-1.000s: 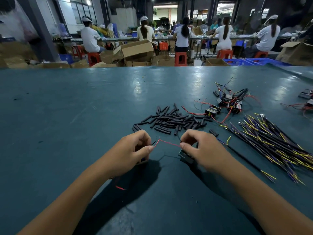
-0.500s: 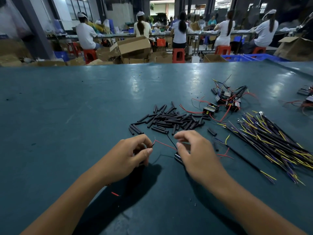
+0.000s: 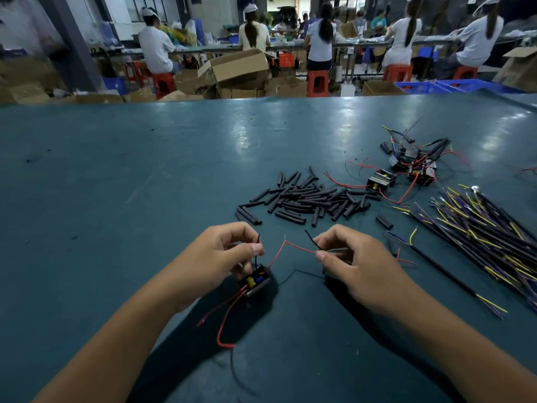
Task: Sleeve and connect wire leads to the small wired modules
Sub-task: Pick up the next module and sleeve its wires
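My left hand (image 3: 220, 254) pinches a thin black lead that rises from a small black module (image 3: 255, 281) hanging just under its fingers. Red leads trail from the module toward me. My right hand (image 3: 353, 263) pinches the far end of a red wire (image 3: 286, 248) that runs back to the module, with a short black wire end sticking up beside it. Whether a sleeve is in that hand is hidden. A pile of black sleeve tubes (image 3: 308, 197) lies just beyond both hands.
A cluster of wired modules (image 3: 406, 167) sits at the back right, and a bundle of black, yellow and purple leads (image 3: 482, 228) lies along the right. The teal table (image 3: 116, 184) stretches left. Beyond it people sit at benches among cardboard boxes (image 3: 235, 68).
My hands have drawn apart. The module now shows below my left hand with its red leads trailing toward me, and the red wire stretches longer between the hands.
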{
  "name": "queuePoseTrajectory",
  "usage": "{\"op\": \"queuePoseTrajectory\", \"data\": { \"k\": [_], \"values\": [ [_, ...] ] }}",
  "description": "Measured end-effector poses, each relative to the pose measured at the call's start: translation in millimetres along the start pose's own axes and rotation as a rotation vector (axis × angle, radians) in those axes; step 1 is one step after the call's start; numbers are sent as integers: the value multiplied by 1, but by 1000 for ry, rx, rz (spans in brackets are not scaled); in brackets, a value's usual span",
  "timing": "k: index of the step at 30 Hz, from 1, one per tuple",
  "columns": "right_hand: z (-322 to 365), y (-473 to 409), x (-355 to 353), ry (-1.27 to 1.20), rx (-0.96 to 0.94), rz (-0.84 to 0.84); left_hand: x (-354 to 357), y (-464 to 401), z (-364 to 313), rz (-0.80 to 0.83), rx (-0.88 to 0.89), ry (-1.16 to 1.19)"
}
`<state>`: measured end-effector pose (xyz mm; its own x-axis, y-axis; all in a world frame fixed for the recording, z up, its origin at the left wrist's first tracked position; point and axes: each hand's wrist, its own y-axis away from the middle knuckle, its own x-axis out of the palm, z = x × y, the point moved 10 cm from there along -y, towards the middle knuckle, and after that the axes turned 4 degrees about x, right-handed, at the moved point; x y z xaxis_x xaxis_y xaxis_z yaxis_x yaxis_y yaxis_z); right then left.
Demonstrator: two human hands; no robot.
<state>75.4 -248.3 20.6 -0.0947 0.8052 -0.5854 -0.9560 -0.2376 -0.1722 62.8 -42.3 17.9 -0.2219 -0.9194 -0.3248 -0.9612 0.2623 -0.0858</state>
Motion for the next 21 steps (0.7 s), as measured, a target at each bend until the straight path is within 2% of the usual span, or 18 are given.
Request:
{"op": "queuePoseTrajectory", "data": {
  "k": [9,16,21],
  "values": [
    [2,1,-1,-139,-41,16,-8,2,13,-34,-68,-9],
    [9,4,6,-153,-26,62,3,1,4,-93,32,-274],
    [20,8,11,-111,-66,80,20,2,-3,-45,65,-61]
  ]
}}
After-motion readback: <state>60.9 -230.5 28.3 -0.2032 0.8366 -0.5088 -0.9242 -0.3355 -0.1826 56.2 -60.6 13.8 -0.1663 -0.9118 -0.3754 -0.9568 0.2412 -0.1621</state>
